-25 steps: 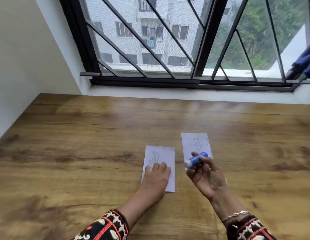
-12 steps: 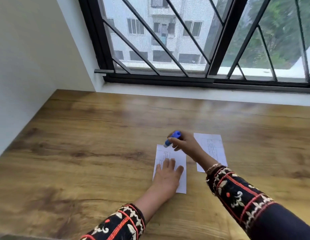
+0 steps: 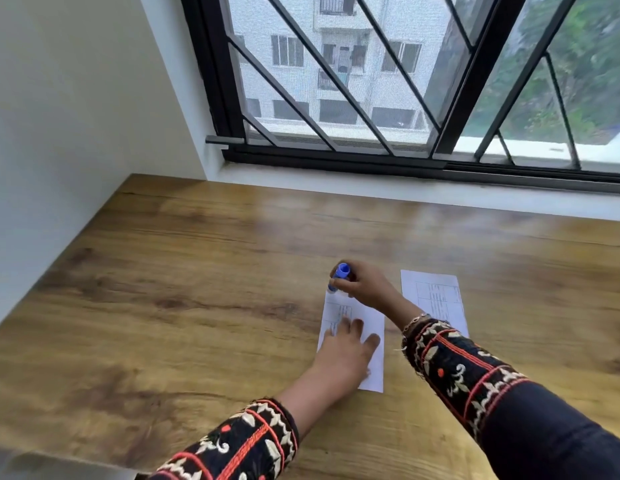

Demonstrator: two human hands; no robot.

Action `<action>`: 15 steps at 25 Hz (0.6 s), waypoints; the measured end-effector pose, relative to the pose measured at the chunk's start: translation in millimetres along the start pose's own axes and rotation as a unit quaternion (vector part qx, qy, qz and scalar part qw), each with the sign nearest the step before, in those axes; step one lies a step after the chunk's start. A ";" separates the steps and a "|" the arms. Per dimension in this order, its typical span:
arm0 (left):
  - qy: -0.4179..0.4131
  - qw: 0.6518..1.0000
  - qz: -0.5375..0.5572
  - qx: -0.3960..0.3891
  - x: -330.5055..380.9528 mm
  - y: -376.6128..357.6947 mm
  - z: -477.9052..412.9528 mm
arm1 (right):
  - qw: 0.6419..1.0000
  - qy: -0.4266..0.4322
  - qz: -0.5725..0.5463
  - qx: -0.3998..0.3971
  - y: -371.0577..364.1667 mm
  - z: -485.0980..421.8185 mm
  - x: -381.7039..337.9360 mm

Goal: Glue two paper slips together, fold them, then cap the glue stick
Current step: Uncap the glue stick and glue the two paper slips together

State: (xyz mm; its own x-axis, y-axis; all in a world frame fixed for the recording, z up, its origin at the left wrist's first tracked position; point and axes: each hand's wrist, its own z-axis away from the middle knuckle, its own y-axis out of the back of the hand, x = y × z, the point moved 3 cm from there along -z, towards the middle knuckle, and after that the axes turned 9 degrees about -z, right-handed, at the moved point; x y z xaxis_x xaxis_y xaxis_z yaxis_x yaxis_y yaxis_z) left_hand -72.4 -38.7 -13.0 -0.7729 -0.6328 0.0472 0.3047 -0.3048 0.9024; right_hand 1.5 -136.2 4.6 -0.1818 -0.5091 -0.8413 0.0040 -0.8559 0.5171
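Head view: left hand (image 3: 346,355) pressed flat, fingers spread, on near paper slip (image 3: 374,327) on wooden table (image 3: 197,306); right hand (image 3: 367,285) clamped around blue glue stick (image 3: 339,276) at that slip's far edge; second slip (image 3: 436,299) lies just right.

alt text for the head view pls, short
The right hand presses a blue glue stick onto the far end of a white paper slip that the left hand pins flat on a wooden table. A second slip lies to the right.
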 end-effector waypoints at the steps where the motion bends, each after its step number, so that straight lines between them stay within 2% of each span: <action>1: -0.002 1.000 0.000 -0.001 -0.3 -0.3 0.0 | 1.000 0.001 0.000 -0.003 0.0 -0.2 -1.1; 15: -0.005 1.000 -0.006 0.024 -0.3 5.2 3.9 | 0.998 0.014 0.042 -0.037 1.2 -2.3 -0.7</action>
State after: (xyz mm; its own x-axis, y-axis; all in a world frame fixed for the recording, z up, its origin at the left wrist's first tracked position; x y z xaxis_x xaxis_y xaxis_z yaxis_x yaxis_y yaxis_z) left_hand -72.7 -37.3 -6.7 -0.7815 -0.6226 0.0405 0.2683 -0.2767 0.9227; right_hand 3.8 -137.1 5.4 -0.1506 -0.5803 -0.8004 0.0906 -0.8143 0.5733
